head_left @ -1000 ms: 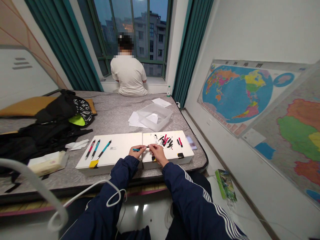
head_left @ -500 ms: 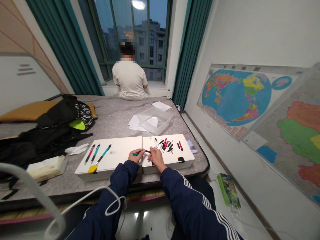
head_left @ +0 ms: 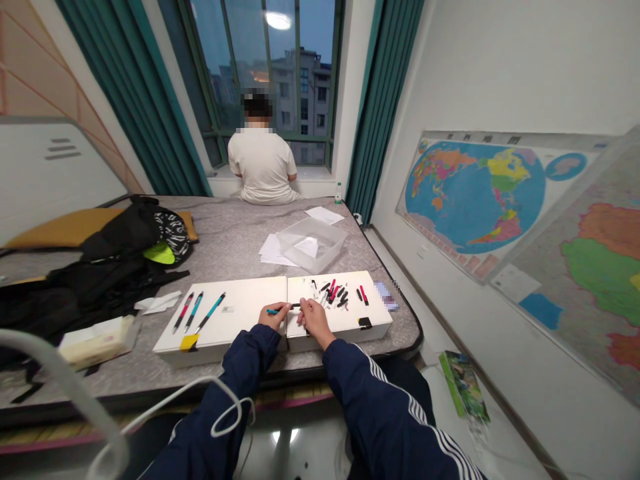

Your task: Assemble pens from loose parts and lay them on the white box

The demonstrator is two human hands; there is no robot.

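My left hand (head_left: pixel 273 316) is closed round a teal pen barrel (head_left: pixel 272 312), whose teal end pokes out on the left. Pinched in the fingertips of my right hand (head_left: pixel 313 319) is a black pen part (head_left: pixel 296 305) that spans the small gap between the hands. Whether the two pieces are joined is hidden by my fingers. Both hands hover over the seam between two white boxes. On the left box (head_left: pixel 250 293) lie a red-and-black pen (head_left: pixel 183 313) and two teal-and-black pens (head_left: pixel 194 312). Loose black, red and clear pen parts (head_left: pixel 341 296) are scattered on the right box (head_left: pixel 345 324).
Behind the boxes, a clear plastic bin (head_left: pixel 320 257) stands on white papers (head_left: pixel 273 249). At left lie a black bag (head_left: pixel 100 273) and a tissue pack (head_left: pixel 97 341). A white cable (head_left: pixel 200 381) loops over my left sleeve. A person (head_left: pixel 263 163) sits facing the window.
The camera view has shifted slightly, so everything sits a little lower and to the right. My hands keep the same grips, with the black part still between them.
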